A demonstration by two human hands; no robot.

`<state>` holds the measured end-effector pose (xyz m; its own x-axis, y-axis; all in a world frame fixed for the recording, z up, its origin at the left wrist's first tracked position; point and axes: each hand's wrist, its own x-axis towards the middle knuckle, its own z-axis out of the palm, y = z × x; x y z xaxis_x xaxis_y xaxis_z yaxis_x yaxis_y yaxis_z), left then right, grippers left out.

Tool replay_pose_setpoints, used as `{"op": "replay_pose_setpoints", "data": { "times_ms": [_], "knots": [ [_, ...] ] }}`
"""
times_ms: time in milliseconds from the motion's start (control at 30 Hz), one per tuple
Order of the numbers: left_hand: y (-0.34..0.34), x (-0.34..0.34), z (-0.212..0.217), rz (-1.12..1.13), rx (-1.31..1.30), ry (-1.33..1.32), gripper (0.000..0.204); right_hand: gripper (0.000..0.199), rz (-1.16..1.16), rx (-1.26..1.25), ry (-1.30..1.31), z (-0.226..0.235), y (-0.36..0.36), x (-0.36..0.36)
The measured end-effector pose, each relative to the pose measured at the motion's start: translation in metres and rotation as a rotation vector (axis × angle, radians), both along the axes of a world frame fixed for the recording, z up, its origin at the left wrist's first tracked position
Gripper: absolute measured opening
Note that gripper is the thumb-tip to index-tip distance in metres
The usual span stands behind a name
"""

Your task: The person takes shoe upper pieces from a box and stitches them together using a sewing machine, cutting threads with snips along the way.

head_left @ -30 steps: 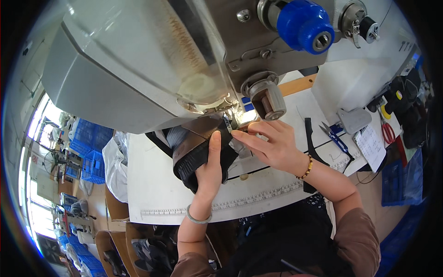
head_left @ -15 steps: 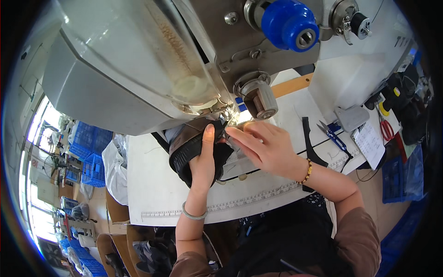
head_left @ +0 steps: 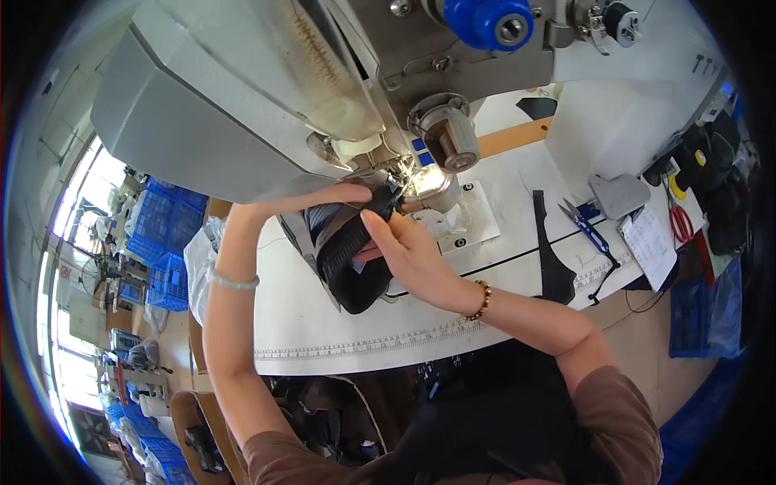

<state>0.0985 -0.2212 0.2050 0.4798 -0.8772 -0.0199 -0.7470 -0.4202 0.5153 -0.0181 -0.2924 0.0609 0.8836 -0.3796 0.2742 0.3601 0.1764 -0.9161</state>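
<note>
A black and grey shoe upper (head_left: pixel 352 267) hangs at the sewing point of a grey sewing machine (head_left: pixel 218 105), its ribbed black collar facing me. My left hand (head_left: pixel 331 196) reaches over its far left side, one digit stretched along the top edge near the lit needle area (head_left: pixel 402 171). The other left fingers are hidden behind the upper, and the hand grips it there. From the right, my right hand (head_left: pixel 404 255) pinches the collar edge, its thumb on top and fingers tucked inside the opening. Both hands are close to the needle.
On the white table (head_left: pixel 323 335) lie a black cut strip (head_left: pixel 552 259), blue thread snips (head_left: pixel 588 232), a paper sheet (head_left: pixel 649 246) and red-handled scissors (head_left: pixel 681 224). A ruler strip (head_left: pixel 404 335) runs along the front edge. Blue crates (head_left: pixel 166 279) stand at left.
My left hand has moved from the near side of the shoe upper to its far left side. My right hand has come down and left onto the collar. The view has shifted slightly.
</note>
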Motion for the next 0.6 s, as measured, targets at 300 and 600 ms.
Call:
{"op": "replay_pose_setpoints", "data": {
  "times_ms": [300, 600],
  "knots": [
    [0.002, 0.005, -0.032, -0.09, 0.085, 0.294, 0.046, 0.031, 0.116, -0.194, -0.042, -0.003, -0.017, -0.017],
    [-0.001, 0.016, -0.028, 0.005, 0.155, 0.423, 0.05, 0.033, -0.014, -0.286, -0.033, 0.002, -0.009, -0.011]
  ]
}}
